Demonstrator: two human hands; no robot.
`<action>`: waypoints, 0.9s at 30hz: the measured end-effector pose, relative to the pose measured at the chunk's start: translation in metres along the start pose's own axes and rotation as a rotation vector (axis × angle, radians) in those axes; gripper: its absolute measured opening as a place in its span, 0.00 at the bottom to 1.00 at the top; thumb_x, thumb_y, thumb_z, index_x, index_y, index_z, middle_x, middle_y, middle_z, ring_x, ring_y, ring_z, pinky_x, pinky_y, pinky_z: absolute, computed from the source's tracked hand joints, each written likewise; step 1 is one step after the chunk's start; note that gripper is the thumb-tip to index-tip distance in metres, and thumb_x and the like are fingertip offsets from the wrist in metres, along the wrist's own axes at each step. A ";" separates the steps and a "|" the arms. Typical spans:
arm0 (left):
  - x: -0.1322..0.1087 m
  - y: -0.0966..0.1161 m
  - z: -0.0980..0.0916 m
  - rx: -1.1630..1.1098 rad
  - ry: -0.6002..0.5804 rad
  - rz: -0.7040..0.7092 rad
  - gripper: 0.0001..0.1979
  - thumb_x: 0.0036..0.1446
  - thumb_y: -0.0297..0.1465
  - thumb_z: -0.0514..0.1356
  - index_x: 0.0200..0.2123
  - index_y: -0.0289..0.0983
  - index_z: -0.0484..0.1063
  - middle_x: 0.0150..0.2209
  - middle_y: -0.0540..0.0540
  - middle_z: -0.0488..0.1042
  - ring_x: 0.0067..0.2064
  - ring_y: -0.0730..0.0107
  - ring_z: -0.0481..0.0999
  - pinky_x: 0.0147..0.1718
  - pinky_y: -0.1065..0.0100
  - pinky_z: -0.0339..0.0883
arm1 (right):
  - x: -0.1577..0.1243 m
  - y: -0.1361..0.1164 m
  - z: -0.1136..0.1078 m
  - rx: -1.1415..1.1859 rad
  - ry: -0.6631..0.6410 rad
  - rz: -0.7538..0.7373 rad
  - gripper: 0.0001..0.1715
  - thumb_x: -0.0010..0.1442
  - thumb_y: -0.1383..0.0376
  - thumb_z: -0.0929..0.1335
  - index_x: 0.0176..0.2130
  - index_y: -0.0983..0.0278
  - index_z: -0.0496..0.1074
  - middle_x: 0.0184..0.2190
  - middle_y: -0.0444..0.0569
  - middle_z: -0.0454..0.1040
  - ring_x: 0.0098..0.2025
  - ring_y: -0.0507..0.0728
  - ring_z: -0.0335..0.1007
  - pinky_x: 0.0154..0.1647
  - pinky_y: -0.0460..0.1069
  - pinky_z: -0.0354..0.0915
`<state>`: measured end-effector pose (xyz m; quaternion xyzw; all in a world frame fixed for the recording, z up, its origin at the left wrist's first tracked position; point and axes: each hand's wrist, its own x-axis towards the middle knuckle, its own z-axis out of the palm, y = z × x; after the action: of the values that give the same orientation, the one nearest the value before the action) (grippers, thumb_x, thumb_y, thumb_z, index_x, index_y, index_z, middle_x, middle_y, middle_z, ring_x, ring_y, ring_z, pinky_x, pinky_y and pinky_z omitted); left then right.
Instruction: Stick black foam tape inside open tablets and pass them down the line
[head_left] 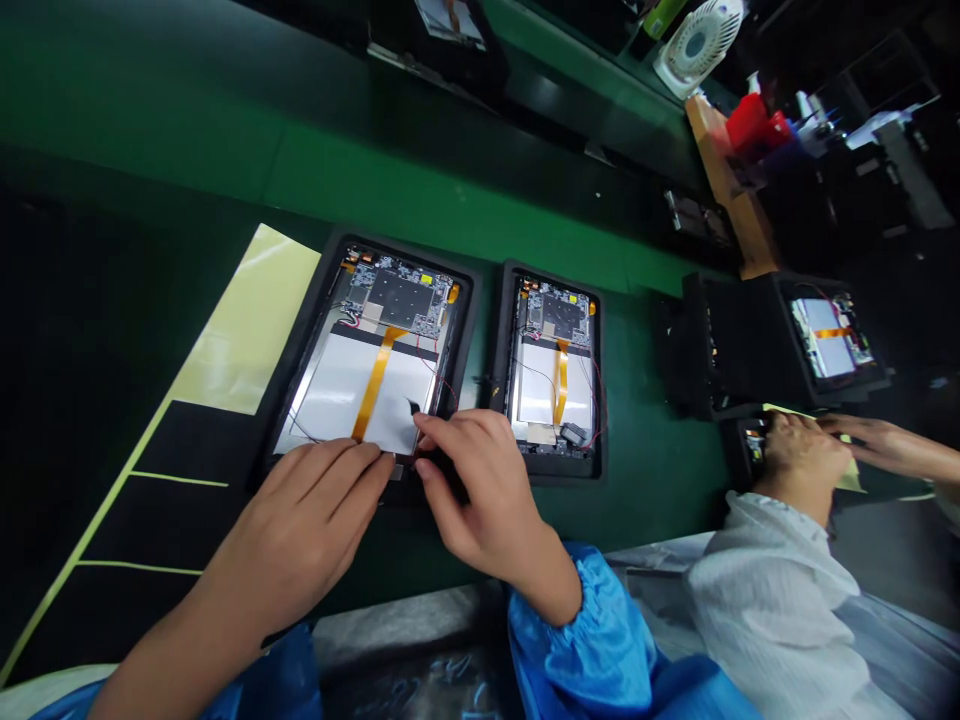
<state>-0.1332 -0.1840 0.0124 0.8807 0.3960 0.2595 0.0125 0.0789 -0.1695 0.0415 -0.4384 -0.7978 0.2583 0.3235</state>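
An opened tablet lies in a black foam-like tray, its circuit board at the far end. An orange ribbon cable runs down over its white battery area. My left hand rests over the near edge, fingers pressed together; whatever lies under the fingertips is hidden. Close beside it, my right hand has thumb and forefinger curled toward the same edge. A small black piece, perhaps tape, sticks out at its forefinger tip. Thin red wires cross the tablet's right side.
A second opened tablet lies in its tray to the right. Left is a yellow sheet with black strips. A co-worker's hands work at far right, near stacked trays. A white fan stands at the back.
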 end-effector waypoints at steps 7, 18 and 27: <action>-0.004 0.002 0.002 -0.104 0.002 -0.070 0.08 0.70 0.21 0.55 0.49 0.33 0.70 0.47 0.38 0.75 0.48 0.52 0.73 0.49 0.52 0.68 | -0.030 -0.040 0.015 1.328 0.024 0.801 0.23 0.71 0.54 0.70 0.60 0.60 0.69 0.21 0.35 0.66 0.17 0.46 0.51 0.19 0.43 0.54; 0.001 0.006 -0.001 -0.137 0.085 -0.176 0.04 0.69 0.25 0.59 0.45 0.36 0.74 0.41 0.43 0.78 0.44 0.56 0.76 0.42 0.56 0.65 | -0.037 -0.046 0.031 1.505 0.205 0.975 0.24 0.71 0.53 0.69 0.60 0.63 0.69 0.16 0.34 0.65 0.14 0.45 0.44 0.16 0.41 0.47; 0.015 0.017 0.003 -0.076 0.150 -0.270 0.06 0.67 0.26 0.64 0.34 0.37 0.74 0.35 0.44 0.79 0.38 0.54 0.76 0.38 0.54 0.61 | -0.046 -0.052 0.041 1.341 0.245 0.970 0.32 0.72 0.50 0.68 0.66 0.65 0.65 0.18 0.35 0.67 0.17 0.46 0.50 0.18 0.41 0.50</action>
<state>-0.1115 -0.1844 0.0201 0.7966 0.5006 0.3351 0.0508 0.0398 -0.2399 0.0369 -0.4727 -0.1571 0.7392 0.4532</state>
